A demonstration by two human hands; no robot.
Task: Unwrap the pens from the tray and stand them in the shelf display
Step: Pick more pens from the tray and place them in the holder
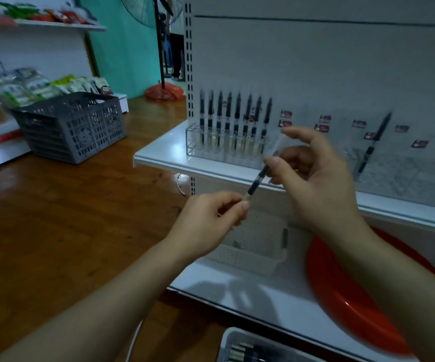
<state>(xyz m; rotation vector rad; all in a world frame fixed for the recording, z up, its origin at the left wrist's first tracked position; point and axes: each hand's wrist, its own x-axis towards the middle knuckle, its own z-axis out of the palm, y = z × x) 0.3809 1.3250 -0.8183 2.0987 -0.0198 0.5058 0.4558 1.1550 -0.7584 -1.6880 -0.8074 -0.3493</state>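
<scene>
Eight pens (233, 118) already stand upright in a row in the clear acrylic display rack (193, 142) at the left end of the upper shelf (164, 152), and one more pen (374, 142) leans alone in a compartment well to the right. Most of the rack's compartments look unfilled, so the job appears to be under way rather than near its end. At the bottom edge of the view a white tray (228, 340) holds more pens, though how many cannot be told.

The pen in hand (257, 180) hangs in the air between the two hands, just in front of the shelf edge and slanting up to the right. The left hand (208, 220) pinches its lower, pale end between thumb and fingertips. The right hand (313, 173) meets the upper end with thumb and forefinger closed on it, the other fingers spread; a faint clear sleeve seems to trail there, so it is probably drawing the wrapper off, though blur hides whether it grips wrapper or pen.

A red basin (347, 296) and a white perforated basket (253, 252) sit on the lower shelf beneath the hands.
</scene>
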